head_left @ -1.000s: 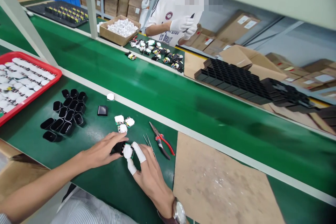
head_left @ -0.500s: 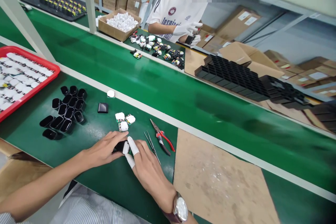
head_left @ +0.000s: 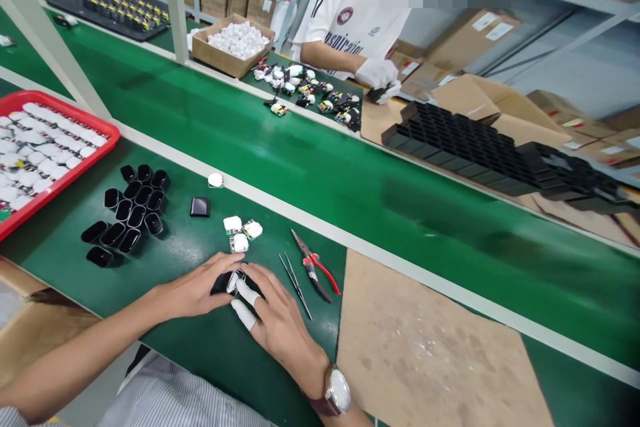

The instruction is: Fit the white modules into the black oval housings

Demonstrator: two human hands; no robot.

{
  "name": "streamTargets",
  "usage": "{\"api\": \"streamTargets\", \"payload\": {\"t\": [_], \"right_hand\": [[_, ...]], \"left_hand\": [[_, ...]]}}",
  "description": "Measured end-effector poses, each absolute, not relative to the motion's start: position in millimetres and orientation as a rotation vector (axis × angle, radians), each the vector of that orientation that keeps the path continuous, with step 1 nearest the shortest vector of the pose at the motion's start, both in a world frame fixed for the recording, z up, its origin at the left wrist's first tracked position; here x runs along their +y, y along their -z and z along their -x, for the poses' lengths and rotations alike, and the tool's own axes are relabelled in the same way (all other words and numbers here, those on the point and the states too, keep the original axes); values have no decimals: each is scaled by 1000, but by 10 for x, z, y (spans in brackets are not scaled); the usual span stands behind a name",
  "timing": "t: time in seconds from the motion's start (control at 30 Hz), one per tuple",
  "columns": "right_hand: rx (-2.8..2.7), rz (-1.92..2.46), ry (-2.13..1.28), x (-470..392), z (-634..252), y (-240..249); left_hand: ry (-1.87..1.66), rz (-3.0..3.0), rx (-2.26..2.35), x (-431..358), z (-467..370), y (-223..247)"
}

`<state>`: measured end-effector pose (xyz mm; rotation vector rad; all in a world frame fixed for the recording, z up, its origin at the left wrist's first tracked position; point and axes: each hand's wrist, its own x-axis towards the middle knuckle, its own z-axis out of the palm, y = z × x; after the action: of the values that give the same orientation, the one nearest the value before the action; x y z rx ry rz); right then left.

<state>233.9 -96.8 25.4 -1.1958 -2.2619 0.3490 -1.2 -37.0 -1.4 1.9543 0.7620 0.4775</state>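
Observation:
My left hand [head_left: 197, 287] is wrapped round a black case [head_left: 221, 284] lying on its side, its opening facing right. My right hand [head_left: 273, 303], with white covers on two fingers, presses a white-topped part [head_left: 234, 282] at the case's opening. How deep the part sits is hidden by my fingers. Just beyond my hands lie three white-topped circuit pieces [head_left: 240, 242], and another white piece [head_left: 215, 180] is near the rail. A closed-looking black case [head_left: 200, 207] rests to their left. Tweezers [head_left: 296, 285] and red-handled pliers [head_left: 316, 265] lie to the right.
Several open black cases [head_left: 137, 216] stand left, beside a red tray [head_left: 113, 140] of white parts. Brown board [head_left: 435, 347] covers the right side. Beyond the green belt [head_left: 300, 147], a person's gloved hands [head_left: 380, 77] hold something black near stacked black cases [head_left: 460, 150].
The white-topped part now shows at the case's opening, with my right fingers pushing against it. The other person's gloved hands have come together and lower. The view has shifted slightly.

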Motion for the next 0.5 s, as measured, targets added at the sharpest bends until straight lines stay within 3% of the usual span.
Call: {"api": "streamTargets", "payload": {"t": [0.2,0.37,0.5], "right_hand": [[-2172,1242,-289,-1001,-2418,-266],[-2103,1707,64,-1160,-2785,-123],[-2164,1823,220,-1240,-2969,52]], "left_hand": [[-554,-1982,768,-434,28,-22],[-796,-2262,636,-412,37,-48],[-861,-2314,575,-376,23,-6]]}}
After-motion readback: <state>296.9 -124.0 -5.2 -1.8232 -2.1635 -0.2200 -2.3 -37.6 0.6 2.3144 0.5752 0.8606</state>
